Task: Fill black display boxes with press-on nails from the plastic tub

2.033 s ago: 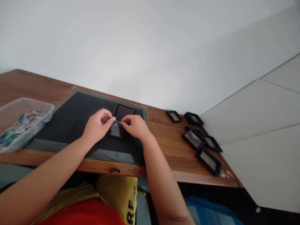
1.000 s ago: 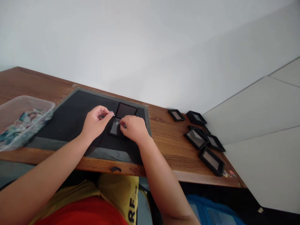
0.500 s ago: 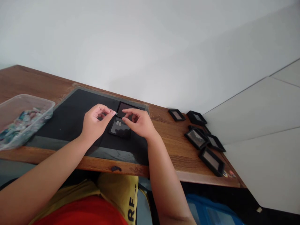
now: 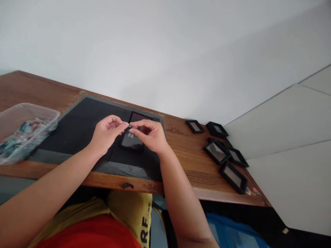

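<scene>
Between the tips of my two hands is a small dark greenish piece (image 4: 130, 126), too tiny to name. My left hand (image 4: 107, 132) pinches it with thumb and forefinger. From the other side, the thumb and forefinger of my right hand (image 4: 150, 135) close on the same piece. Just below the fingers lies a flat black case (image 4: 133, 144), opened out on a dark mat. A couple of small greyish squares (image 4: 130, 135) sit on its near half. Its far half is partly covered by my right hand.
On the left stands a clear plastic tub (image 4: 49, 112) of small wrapped, greenish and white pieces. The black mat (image 4: 77, 120) is taped to the wooden table (image 4: 186, 155). Several black frame-like boxes (image 4: 216, 153) lie at the right, near the white wall (image 4: 155, 51).
My right hand has moved left, and its thumb and forefinger have come together on the small piece in my left fingers. The left hand has barely moved.
</scene>
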Motion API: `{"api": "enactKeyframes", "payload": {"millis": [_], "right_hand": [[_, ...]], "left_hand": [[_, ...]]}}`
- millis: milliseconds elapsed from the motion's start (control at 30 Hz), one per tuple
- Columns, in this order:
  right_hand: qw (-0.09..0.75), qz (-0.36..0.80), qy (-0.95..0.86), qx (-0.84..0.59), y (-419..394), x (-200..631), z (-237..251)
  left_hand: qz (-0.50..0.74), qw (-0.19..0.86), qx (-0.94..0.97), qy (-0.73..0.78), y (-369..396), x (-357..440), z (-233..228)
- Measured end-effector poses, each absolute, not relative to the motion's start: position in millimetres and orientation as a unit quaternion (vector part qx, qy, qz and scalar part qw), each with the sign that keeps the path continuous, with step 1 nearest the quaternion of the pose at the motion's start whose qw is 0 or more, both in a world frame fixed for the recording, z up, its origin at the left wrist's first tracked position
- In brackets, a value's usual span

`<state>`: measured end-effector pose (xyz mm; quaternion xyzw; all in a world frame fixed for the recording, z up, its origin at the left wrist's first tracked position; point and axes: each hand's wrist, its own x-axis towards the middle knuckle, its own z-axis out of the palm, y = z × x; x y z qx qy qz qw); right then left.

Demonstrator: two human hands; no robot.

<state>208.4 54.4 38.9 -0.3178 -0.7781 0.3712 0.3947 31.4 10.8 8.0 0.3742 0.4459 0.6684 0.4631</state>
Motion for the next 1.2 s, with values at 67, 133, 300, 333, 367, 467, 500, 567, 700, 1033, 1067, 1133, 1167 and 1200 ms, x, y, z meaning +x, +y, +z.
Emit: {"api": "enactKeyframes", "payload": {"millis": [67,133,300,333,367,467,500,567,700,1033,1067,1133,1167,1200], "right_hand": [[0.406,0.369,-0.779,-0.305,55,208,38],[0.419,0.367,-0.778,-0.291,56,208,38],[0.427,0.400,-0.760,-0.283,54,205,39],[0.424,0.408,-0.756,-0.287,54,205,39],[0.421,0.416,-0.752,-0.290,53,205,39],[0.413,0.432,-0.745,-0.297,52,204,39],[0.412,0.433,-0.745,-0.298,51,204,39],[0.415,0.423,-0.747,-0.300,50,204,39],[0.433,0.369,-0.762,-0.310,45,201,40],[0.449,0.324,-0.775,-0.306,43,197,36],[0.447,0.323,-0.776,-0.306,43,197,35],[0.439,0.316,-0.783,-0.307,43,198,36],[0.435,0.311,-0.787,-0.306,43,198,36],[0.433,0.307,-0.791,-0.303,43,198,36]], "left_hand": [[0.675,0.472,0.367,0.432,10,32,9],[0.674,0.489,0.363,0.418,9,32,11],[0.661,0.543,0.326,0.401,8,30,14],[0.657,0.555,0.317,0.399,8,30,14],[0.653,0.566,0.310,0.398,9,29,13],[0.645,0.584,0.298,0.393,9,29,12],[0.645,0.585,0.297,0.392,10,29,11],[0.646,0.585,0.298,0.389,10,30,10],[0.645,0.584,0.305,0.386,10,29,9],[0.626,0.602,0.311,0.387,11,30,8],[0.624,0.604,0.310,0.387,11,30,8],[0.618,0.609,0.312,0.388,11,29,8],[0.614,0.611,0.313,0.389,11,29,7],[0.609,0.614,0.315,0.391,11,29,7]]}}
